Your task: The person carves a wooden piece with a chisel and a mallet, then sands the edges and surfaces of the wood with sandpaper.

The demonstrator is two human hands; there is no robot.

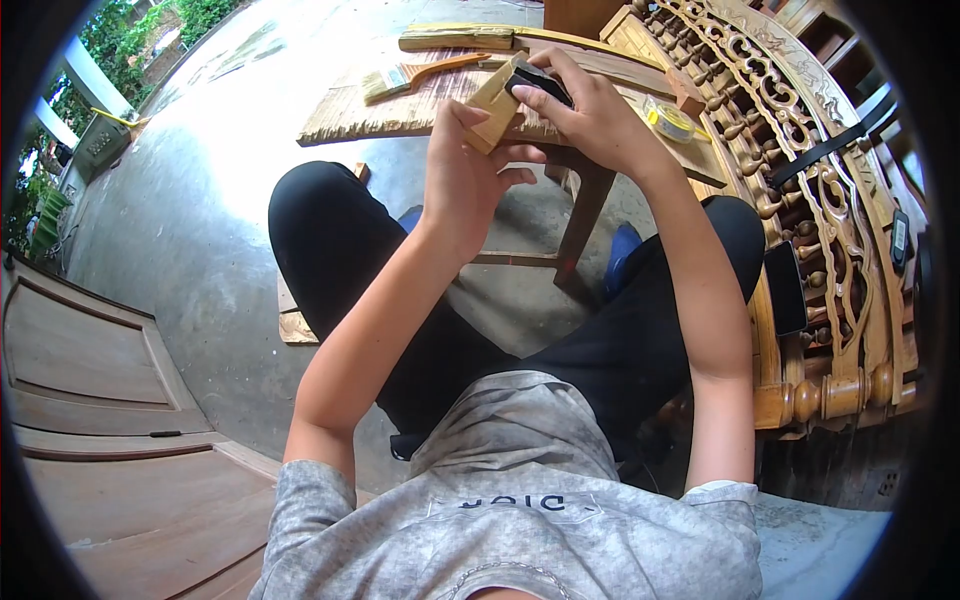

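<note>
Above the low wooden table (pixel 360 118), my left hand (pixel 468 175) grips a light wooden block (pixel 490 112) between thumb and fingers. My right hand (pixel 590 110) holds a dark, flat piece (pixel 540 82) pressed against the upper end of that block; what the dark piece is cannot be made out. A brush (pixel 420 76) with a wooden handle lies on the table to the left of the block. Behind it rests a longer wooden piece (pixel 456 38). To the right of my right hand is a yellow and clear tape roll (pixel 670 122).
Carved wooden furniture (pixel 800 160) with turned spindles stands close on the right, with a phone-like dark object (pixel 785 288) on it. Wooden panels (pixel 90 350) lie at the lower left. A table leg (pixel 585 215) stands between my knees, above the concrete floor (pixel 220 260).
</note>
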